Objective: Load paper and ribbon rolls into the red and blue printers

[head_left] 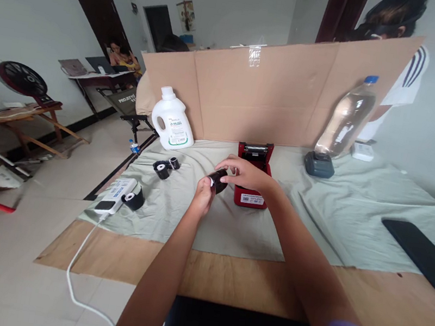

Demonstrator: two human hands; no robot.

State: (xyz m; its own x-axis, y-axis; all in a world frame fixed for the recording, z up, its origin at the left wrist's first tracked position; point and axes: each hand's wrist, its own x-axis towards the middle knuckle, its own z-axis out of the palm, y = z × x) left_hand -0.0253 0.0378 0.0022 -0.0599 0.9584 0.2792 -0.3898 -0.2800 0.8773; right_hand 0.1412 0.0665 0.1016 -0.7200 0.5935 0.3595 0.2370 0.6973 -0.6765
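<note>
Low over the cloth, a black ribbon roll [218,181] with a pale core end is between my two hands. My left hand [204,196] grips its near left end. From the right, my right hand [244,173] curls over the roll, with thumb and fingertips on its surface. Right behind my right hand stands a small red label printer [250,199] with its lid up; my hand and forearm cover part of it. Several similar black rolls lie to the left, among them one [161,171] at mid-table and another [135,199] nearer the front.
A white power strip [116,195] with a cord is at the left edge. A white jug [172,123] stands before a cardboard screen [252,97]. Toward the right are a large bottle [346,120], a dark device [319,165] and a black slab [422,253]. A person stands behind the screen.
</note>
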